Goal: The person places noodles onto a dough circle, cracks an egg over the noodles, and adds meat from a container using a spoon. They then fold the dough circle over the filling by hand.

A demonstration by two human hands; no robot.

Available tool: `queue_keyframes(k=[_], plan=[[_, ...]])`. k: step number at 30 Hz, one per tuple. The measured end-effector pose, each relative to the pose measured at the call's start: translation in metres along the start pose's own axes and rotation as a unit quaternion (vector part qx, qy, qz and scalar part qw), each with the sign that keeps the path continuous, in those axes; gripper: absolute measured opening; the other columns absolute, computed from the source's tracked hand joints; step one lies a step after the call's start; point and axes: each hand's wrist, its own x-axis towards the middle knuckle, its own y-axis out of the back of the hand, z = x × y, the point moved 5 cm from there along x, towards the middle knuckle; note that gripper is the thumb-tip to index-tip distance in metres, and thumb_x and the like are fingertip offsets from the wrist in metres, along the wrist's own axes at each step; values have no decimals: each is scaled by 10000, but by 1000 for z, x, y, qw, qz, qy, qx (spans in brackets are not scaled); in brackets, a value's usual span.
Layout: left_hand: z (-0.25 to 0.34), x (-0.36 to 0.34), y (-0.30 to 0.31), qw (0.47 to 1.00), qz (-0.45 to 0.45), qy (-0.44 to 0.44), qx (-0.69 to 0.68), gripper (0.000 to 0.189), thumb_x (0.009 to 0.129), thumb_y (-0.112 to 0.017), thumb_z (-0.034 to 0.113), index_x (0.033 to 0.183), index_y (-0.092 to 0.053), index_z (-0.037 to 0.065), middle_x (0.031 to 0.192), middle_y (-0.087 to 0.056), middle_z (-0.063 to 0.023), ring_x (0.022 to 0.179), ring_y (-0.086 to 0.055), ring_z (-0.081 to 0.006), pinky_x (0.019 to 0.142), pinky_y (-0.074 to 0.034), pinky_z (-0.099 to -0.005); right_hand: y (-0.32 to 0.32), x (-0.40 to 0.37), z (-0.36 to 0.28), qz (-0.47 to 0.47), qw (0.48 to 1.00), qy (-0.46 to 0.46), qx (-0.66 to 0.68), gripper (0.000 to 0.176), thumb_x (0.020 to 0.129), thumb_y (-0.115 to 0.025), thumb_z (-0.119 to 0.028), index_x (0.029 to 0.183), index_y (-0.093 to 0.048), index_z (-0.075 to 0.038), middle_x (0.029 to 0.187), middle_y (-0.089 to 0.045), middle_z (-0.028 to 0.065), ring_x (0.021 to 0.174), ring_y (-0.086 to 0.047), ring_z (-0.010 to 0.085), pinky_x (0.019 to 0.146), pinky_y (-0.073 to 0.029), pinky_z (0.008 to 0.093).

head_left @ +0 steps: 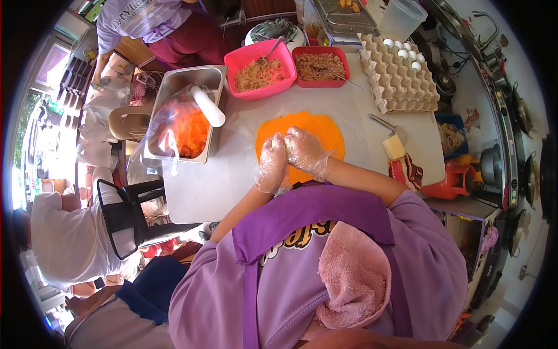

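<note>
A flat, rounded sheet of orange dough (332,136) lies on the table in front of me. Over its middle my left hand (272,160) and my right hand (307,152), both in clear plastic gloves, are brought together and touching. The fingers of each are curled closed. Whatever is between them, if anything, is hidden by the gloves and knuckles. Left of the dough, a metal pan (215,75) holds an orange mass (189,131) under plastic film, with a white rolling pin (208,106) resting across it.
Beyond the dough stand a pink tub (232,61) of shredded filling and a red tub (346,58) of brown crumbly filling, each with a utensil. An egg tray (398,81) is at back right, near a yellow block (393,147) and a scraper (381,122). People are at the left.
</note>
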Motion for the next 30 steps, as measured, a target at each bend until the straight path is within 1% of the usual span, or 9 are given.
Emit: queue_keyframes(k=[4,6,7,10,12,13,16,26,30], plan=[[-3,4,4,992,-24,-1,-120,441,964,-429,365,1099,-568,-31,965,-636,-188,862,-607,-303,783,-470,-383,7,1,-2,37,993,35,110,216,693,-715,-207,868,-641,-105,926,-575,108,850,-585,310,746,-483,422],[5,12,14,983,-9,-126,135,444,962,-427,376,1036,-569,-39,916,-625,-167,811,-599,-265,752,-476,-371,-1,1,9,86,983,30,161,265,681,-745,-156,911,-632,-89,895,-591,122,821,-564,327,769,-476,397],[-5,22,16,984,-6,-113,135,444,962,-427,376,1036,-569,-39,916,-625,-167,811,-599,-265,752,-476,-371,-5,3,16,74,983,24,165,265,681,-745,-156,911,-632,-89,895,-591,122,821,-564,327,769,-476,397],[-19,31,13,995,-51,-57,-71,428,965,-417,369,1009,-561,-33,920,-614,-135,812,-599,-218,724,-486,-358,-8,7,30,101,980,65,160,234,749,-733,-174,919,-610,-68,820,-594,84,751,-568,269,728,-482,359],[-2,16,12,978,-24,47,-204,377,964,-449,349,1092,-537,5,967,-616,-124,823,-624,-228,675,-520,-360,-23,8,53,43,890,-154,427,196,833,-693,-209,907,-595,-55,775,-574,30,679,-551,167,661,-474,305],[-3,16,14,977,-20,51,-206,377,964,-449,349,1092,-537,5,967,-616,-124,823,-624,-228,675,-520,-360,-18,7,53,37,890,-156,427,196,833,-693,-209,907,-595,-55,775,-574,30,679,-551,167,661,-474,305],[2,11,14,969,-43,61,-236,410,960,-456,364,1134,-525,0,1019,-610,-126,890,-622,-244,730,-521,-373,-9,5,54,-47,760,-211,612,175,896,-633,-227,898,-588,-58,777,-565,3,675,-528,80,632,-461,235],[-22,28,15,901,-158,120,-385,417,937,-528,325,1190,-498,-5,1078,-617,-133,962,-625,-258,803,-524,-396,-8,2,70,-70,732,-280,617,172,889,-640,-233,929,-595,-72,799,-562,-19,664,-497,54,585,-424,227],[-37,42,52,912,-143,124,-363,450,924,-515,382,1186,-519,17,1094,-619,-113,998,-612,-239,869,-499,-375,-14,-7,115,-59,782,-286,551,256,904,-619,-209,1076,-580,-24,839,-540,-29,673,-476,55,579,-412,214]])
